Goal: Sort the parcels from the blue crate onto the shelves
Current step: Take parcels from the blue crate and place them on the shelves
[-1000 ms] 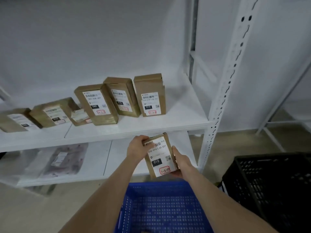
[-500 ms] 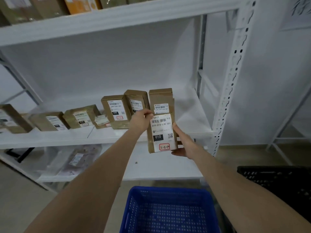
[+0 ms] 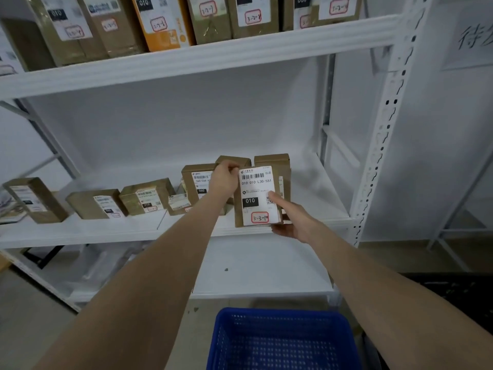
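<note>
The black crate (image 3: 469, 287) sits at my lower right; it reads as a dark mass and I cannot make out its detail. High above the black crate, a paper notice (image 3: 472, 36) is fixed to the white wall (image 3: 440, 156). It carries large handwritten characters, cut off at the edge of view. Between the notice and the black crate stands a separate white metal frame (image 3: 464, 201) with one slanted leg and one horizontal bar. The tan floor (image 3: 400, 259) extends left from the black crate. Far left of the black crate, slightly higher, is a black angular bracket (image 3: 42, 256); I cannot determine its type.
</note>
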The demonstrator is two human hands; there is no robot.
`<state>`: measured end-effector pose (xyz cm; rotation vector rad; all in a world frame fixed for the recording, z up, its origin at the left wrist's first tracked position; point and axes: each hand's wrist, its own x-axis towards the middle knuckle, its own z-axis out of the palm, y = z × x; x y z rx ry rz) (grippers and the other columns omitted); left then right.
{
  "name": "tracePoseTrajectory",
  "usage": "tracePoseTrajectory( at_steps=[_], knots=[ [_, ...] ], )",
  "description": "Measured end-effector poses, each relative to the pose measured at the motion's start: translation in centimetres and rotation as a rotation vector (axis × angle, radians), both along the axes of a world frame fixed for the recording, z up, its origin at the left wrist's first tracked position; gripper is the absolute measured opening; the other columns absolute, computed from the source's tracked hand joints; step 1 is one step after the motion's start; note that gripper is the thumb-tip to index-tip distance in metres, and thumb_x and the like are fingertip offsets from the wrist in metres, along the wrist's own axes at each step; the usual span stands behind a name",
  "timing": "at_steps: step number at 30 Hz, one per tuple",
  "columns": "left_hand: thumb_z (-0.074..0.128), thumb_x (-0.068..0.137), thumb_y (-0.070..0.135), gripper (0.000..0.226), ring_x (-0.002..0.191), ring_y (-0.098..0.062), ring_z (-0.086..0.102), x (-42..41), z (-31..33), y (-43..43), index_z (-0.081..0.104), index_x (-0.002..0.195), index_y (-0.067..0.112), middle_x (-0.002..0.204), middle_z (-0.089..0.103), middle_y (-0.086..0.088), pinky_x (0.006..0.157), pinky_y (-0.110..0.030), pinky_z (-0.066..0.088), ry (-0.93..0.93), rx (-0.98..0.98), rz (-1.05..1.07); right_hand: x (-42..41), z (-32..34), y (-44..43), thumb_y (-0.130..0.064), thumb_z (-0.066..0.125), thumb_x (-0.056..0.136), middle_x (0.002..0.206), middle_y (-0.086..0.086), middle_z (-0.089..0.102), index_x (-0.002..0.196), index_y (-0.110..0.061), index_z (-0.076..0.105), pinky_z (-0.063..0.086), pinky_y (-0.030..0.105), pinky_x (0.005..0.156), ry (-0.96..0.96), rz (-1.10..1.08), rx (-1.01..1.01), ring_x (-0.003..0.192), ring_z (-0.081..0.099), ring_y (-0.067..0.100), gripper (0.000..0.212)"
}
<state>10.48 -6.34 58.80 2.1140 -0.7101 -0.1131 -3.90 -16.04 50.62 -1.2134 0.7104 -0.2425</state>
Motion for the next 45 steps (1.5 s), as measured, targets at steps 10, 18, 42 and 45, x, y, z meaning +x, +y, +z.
tracePoseTrajectory(
  at_steps=[10, 18, 42, 45],
  knots=[
    [0.048, 0.096, 0.011, 0.039, 0.118, -0.024, 0.054, 1.1, 1.2, 0.9, 0.047, 0.135, 0.013, 0.134, 0.054, -0.008, 0.087, -0.027, 0.049, 0.045, 0.030, -0.102, 1.4, 0.7, 1.3, -0.059, 0.074, 0.070, 0.068, 0.001, 0.073, 0.099, -0.019, 0.067, 0.056, 0.028, 0.057, -0.014, -0.085, 0.012, 0.060, 0.067, 0.017, 0.050],
    [0.056, 0.094, 0.026, 0.062, 0.119, -0.028, 0.055, 0.9, 1.5, 0.8, 0.026, 0.147, 0.016, 0.137, 0.050, -0.008, 0.095, -0.041, 0.050, 0.207, 0.083, -0.151, 1.3, 1.9, 1.5, -0.057, 0.073, 0.072, 0.098, 0.007, 0.072, 0.109, -0.019, 0.065, 0.058, 0.029, 0.060, -0.009, -0.126, -0.024, 0.090, 0.069, 0.025, 0.053],
    [0.058, 0.088, -0.001, 0.040, 0.099, -0.023, 0.064, -2.3, 0.4, -8.8, 0.049, 0.113, 0.029, 0.116, 0.064, -0.006, 0.081, -0.043, 0.058, 0.243, -0.129, -0.408, -1.5, 3.0, -7.0, 0.000, 0.069, 0.080, 0.115, 0.001, 0.066, 0.134, -0.023, 0.045, 0.057, 0.037, 0.073, 0.130, -0.546, -0.597, 0.089, 0.064, 0.019, 0.063],
    [0.054, 0.088, -0.006, 0.040, 0.100, -0.027, 0.064, -2.6, -0.5, -10.6, 0.049, 0.116, 0.022, 0.117, 0.064, -0.007, 0.083, -0.045, 0.056, 0.260, -0.103, -0.415, -1.6, 2.2, -9.2, 0.001, 0.065, 0.081, 0.116, 0.000, 0.066, 0.129, -0.024, 0.047, 0.057, 0.042, 0.080, 0.217, -0.549, -0.659, 0.090, 0.063, 0.020, 0.057]
  ],
)
